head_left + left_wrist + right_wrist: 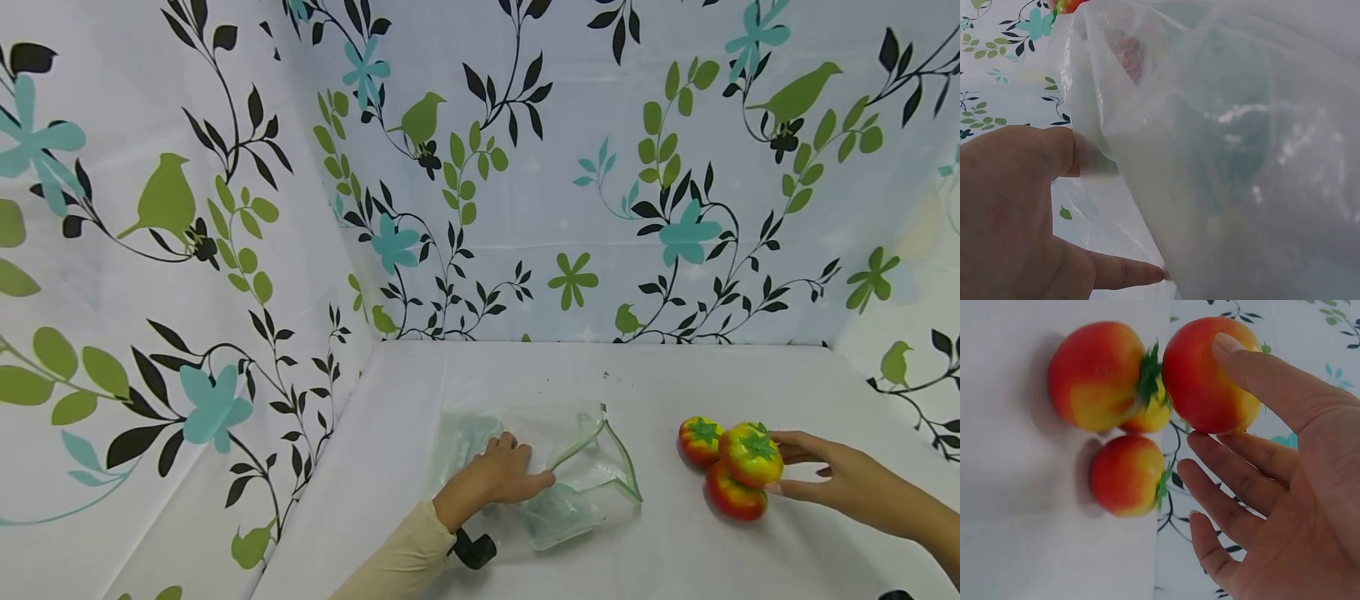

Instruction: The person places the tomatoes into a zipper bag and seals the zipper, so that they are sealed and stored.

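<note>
A red and yellow toy tomato (1210,375) with a green leafy top is held by my right hand (855,483), thumb on one side and fingertips on the other. In the head view this toy tomato (750,454) overlaps another toy tomato (735,493) below it and one (700,442) at its left. My left hand (498,471) rests on a clear plastic zip bag (577,429) lying on the table. In the left wrist view its thumb and a finger are extended against the bag (1229,125), the fingertip partly hidden behind the film.
The bag's green-edged mouth (626,458) gapes toward the tomatoes. The white table (675,558) meets a leaf-and-bird patterned cloth (525,208) at the back and sides. A black device (474,550) sits at my left wrist.
</note>
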A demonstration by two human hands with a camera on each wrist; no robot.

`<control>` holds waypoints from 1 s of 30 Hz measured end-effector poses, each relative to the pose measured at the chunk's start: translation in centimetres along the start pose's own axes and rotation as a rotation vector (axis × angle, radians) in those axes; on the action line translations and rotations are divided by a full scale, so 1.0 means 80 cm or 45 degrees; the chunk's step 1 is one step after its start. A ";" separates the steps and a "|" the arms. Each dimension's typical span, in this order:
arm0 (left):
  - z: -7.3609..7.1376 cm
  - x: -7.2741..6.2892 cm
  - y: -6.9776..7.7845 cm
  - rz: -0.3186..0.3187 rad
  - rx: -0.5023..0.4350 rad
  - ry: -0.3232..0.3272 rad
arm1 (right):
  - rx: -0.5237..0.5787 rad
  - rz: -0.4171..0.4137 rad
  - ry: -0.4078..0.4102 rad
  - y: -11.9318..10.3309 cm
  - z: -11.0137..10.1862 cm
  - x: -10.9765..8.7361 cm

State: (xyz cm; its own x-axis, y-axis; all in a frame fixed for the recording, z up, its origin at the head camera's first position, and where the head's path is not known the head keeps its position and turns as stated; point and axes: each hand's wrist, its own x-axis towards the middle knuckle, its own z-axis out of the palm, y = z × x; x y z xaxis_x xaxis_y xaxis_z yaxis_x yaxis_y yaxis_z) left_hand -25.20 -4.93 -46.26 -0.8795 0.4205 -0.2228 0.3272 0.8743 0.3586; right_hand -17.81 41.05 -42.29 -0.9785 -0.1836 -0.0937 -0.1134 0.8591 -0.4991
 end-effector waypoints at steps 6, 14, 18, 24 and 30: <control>-0.001 -0.001 0.000 0.006 0.003 0.000 | 0.049 -0.083 -0.003 -0.024 0.014 0.009; -0.001 0.000 -0.001 -0.004 -0.013 -0.003 | 0.161 -0.117 -0.044 -0.052 0.037 0.027; 0.000 0.001 -0.003 -0.005 -0.018 -0.001 | 0.173 -0.161 -0.031 -0.063 0.049 0.037; -0.001 -0.001 -0.004 0.004 -0.042 -0.002 | 0.124 -0.228 0.014 -0.074 0.063 0.050; -0.002 -0.004 -0.002 0.001 -0.056 0.003 | 0.113 -0.256 0.003 -0.079 0.070 0.059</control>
State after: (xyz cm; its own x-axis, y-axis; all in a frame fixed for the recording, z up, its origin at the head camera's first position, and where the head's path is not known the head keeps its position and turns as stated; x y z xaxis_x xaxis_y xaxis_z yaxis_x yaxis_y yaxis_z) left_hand -25.07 -5.23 -46.09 -0.8800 0.4206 -0.2205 0.3123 0.8623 0.3986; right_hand -20.71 32.07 -44.37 -0.9383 -0.3453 0.0174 -0.2904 0.7598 -0.5816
